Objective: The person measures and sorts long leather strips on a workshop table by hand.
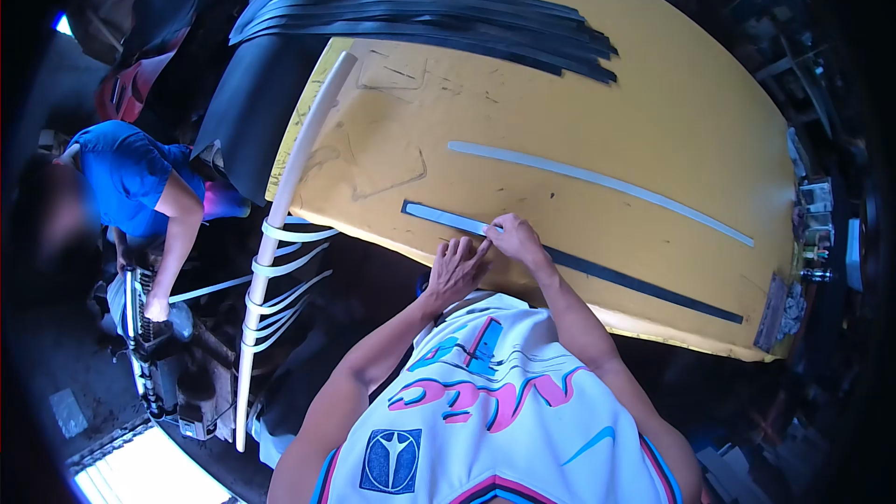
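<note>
A long black strip (644, 294) lies along the near side of the yellow table (597, 131). On its left part is a pale strip (439, 216), laid lengthwise with black showing around its end. My right hand (516, 241) pinches at the pale strip where it meets the uncovered black part. Just left of it, my left hand (457, 266) rests with bent fingers at the strip's near edge, fingertips close to my right hand. What the left fingertips hold, if anything, is hidden. Farther back lies a second pale strip (597, 185), touched by neither hand.
Black strips (448, 23) are piled at the table's back left. A white pole (299, 168) with looped pale strips (271, 271) stands by the left edge. A person in blue (131, 168) works at a machine on the left. Items (817, 224) sit beyond the right edge.
</note>
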The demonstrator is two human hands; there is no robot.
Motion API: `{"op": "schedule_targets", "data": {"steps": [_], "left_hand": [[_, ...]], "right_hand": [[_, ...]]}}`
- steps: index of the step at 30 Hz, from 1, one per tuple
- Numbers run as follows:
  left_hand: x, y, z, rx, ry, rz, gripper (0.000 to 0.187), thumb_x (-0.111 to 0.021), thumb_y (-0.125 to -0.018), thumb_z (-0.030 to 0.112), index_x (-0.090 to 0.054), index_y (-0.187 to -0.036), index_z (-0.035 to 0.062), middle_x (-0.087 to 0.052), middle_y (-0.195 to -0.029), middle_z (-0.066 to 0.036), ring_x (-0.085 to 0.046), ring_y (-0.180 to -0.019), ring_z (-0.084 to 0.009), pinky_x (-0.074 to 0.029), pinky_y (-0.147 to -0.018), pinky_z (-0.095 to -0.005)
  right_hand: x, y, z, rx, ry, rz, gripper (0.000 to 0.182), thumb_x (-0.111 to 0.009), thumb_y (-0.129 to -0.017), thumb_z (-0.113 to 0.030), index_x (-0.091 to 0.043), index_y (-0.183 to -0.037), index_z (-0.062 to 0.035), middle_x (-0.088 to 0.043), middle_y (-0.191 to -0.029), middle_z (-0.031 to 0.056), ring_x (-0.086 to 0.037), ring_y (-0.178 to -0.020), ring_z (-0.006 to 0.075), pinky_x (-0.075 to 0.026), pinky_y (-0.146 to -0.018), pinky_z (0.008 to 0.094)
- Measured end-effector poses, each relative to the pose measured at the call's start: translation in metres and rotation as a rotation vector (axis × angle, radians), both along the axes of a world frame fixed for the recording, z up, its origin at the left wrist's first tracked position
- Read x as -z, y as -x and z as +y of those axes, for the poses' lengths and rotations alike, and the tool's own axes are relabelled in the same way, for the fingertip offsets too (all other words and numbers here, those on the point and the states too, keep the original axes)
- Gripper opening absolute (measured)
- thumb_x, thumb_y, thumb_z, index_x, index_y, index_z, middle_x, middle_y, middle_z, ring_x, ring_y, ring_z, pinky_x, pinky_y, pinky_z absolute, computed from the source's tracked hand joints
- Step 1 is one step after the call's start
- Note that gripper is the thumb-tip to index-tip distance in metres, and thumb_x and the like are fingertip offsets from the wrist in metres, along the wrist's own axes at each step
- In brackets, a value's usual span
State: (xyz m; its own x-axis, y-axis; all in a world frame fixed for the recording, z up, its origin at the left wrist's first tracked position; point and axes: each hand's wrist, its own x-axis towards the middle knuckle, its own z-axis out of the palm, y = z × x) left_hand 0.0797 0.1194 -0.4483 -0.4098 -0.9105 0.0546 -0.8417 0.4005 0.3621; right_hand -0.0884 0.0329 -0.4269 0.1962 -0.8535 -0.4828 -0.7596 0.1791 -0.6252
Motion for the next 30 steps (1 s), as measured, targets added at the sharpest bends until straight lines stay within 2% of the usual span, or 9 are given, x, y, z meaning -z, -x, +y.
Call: {"op": "schedule_targets", "data": {"steps": [6, 8, 14, 16, 19, 21, 26, 29, 30], "left_hand": [[0.003, -0.017, -0.007, 0.128, 0.085, 0.071, 0.053, -0.062, -0.094, 0.038, -0.05, -0.142, 0.0209, -0.051, -0.099, -0.008, -0.05, -0.093, -0.0259, -0.038, -0.083, -0.0413], [0.002, -0.025, -0.008, 0.253, 0.072, 0.068, 0.054, -0.063, -0.093, 0.036, -0.05, -0.144, 0.0223, -0.054, -0.101, -0.008, -0.053, -0.097, -0.0263, -0.039, -0.085, -0.0417], [0.0, -0.057, -0.041, 0.128, 0.098, 0.142, 0.052, -0.065, -0.092, 0.033, -0.054, -0.141, 0.0194, -0.06, -0.115, -0.008, -0.057, -0.105, -0.0263, -0.042, -0.093, -0.0412], [-0.001, -0.062, -0.058, 0.106, 0.122, 0.173, 0.051, -0.066, -0.092, 0.032, -0.055, -0.14, 0.0185, -0.06, -0.117, -0.007, -0.057, -0.107, -0.0261, -0.042, -0.094, -0.0411], [0.001, -0.06, -0.073, 0.225, 0.12, 0.152, 0.047, -0.067, -0.091, 0.031, -0.059, -0.136, 0.0171, -0.061, -0.118, -0.006, -0.057, -0.11, -0.0256, -0.043, -0.094, -0.0411], [0.004, -0.057, -0.078, 0.318, 0.029, 0.183, 0.044, -0.069, -0.089, 0.03, -0.063, -0.13, 0.016, -0.061, -0.116, -0.006, -0.057, -0.111, -0.0253, -0.044, -0.093, -0.0408], [0.01, -0.053, -0.08, 0.326, 0.058, 0.24, 0.038, -0.071, -0.086, 0.03, -0.068, -0.121, 0.0171, -0.062, -0.112, -0.005, -0.058, -0.106, -0.0255, -0.045, -0.09, -0.0405], [0.03, -0.054, -0.085, 0.354, 0.059, 0.378, 0.027, -0.072, -0.083, 0.024, -0.073, -0.109, 0.0183, -0.063, -0.104, -0.005, -0.06, -0.101, -0.0262, -0.047, -0.084, -0.0416], [0.035, -0.052, -0.089, 0.353, 0.095, 0.48, 0.026, -0.073, -0.081, 0.022, -0.073, -0.106, 0.0166, -0.063, -0.105, -0.005, -0.06, -0.1, -0.027, -0.047, -0.083, -0.0427]], "right_hand": [[0.007, 0.0, -0.002, 0.01, -0.031, 0.034, 0.036, -0.064, -0.086, -0.037, -0.076, -0.089, -0.0037, -0.07, -0.081, 0.0233, -0.07, -0.077, 0.0363, -0.053, -0.075, 0.044], [0.009, 0.002, 0.0, 0.026, -0.029, 0.026, 0.036, -0.064, -0.086, -0.037, -0.076, -0.089, -0.0038, -0.069, -0.08, 0.0232, -0.069, -0.076, 0.0359, -0.053, -0.074, 0.044], [0.009, -0.002, 0.005, 0.027, -0.003, 0.025, 0.037, -0.063, -0.088, -0.038, -0.075, -0.089, -0.003, -0.07, -0.079, 0.0225, -0.069, -0.075, 0.0349, -0.052, -0.073, 0.044], [-0.004, -0.003, 0.003, -0.012, -0.096, 0.055, 0.037, -0.061, -0.089, -0.039, -0.075, -0.1, -0.0071, -0.071, -0.091, 0.0237, -0.069, -0.089, 0.0408, -0.054, -0.082, 0.0476], [-0.014, -0.003, 0.002, -0.069, -0.105, 0.074, 0.036, -0.06, -0.091, -0.039, -0.075, -0.101, -0.0073, -0.071, -0.092, 0.0224, -0.069, -0.089, 0.0404, -0.053, -0.081, 0.0474], [-0.011, -0.003, 0.001, -0.076, -0.106, 0.067, 0.035, -0.06, -0.091, -0.038, -0.074, -0.1, -0.0071, -0.071, -0.092, 0.0218, -0.069, -0.089, 0.0402, -0.053, -0.081, 0.0473], [0.005, 0.001, 0.001, -0.099, -0.128, 0.024, 0.033, -0.059, -0.092, -0.035, -0.073, -0.098, -0.0055, -0.07, -0.093, 0.0231, -0.068, -0.089, 0.0408, -0.053, -0.08, 0.047], [0.024, 0.01, -0.001, -0.144, -0.108, -0.12, 0.035, -0.057, -0.094, -0.033, -0.068, -0.09, -0.0007, -0.065, -0.085, 0.0262, -0.063, -0.077, 0.0428, -0.049, -0.071, 0.0483], [0.037, 0.016, -0.001, -0.158, -0.038, -0.153, 0.038, -0.058, -0.095, -0.035, -0.065, -0.086, 0.0015, -0.064, -0.075, 0.0221, -0.059, -0.066, 0.0353, -0.047, -0.065, 0.0457]]}}
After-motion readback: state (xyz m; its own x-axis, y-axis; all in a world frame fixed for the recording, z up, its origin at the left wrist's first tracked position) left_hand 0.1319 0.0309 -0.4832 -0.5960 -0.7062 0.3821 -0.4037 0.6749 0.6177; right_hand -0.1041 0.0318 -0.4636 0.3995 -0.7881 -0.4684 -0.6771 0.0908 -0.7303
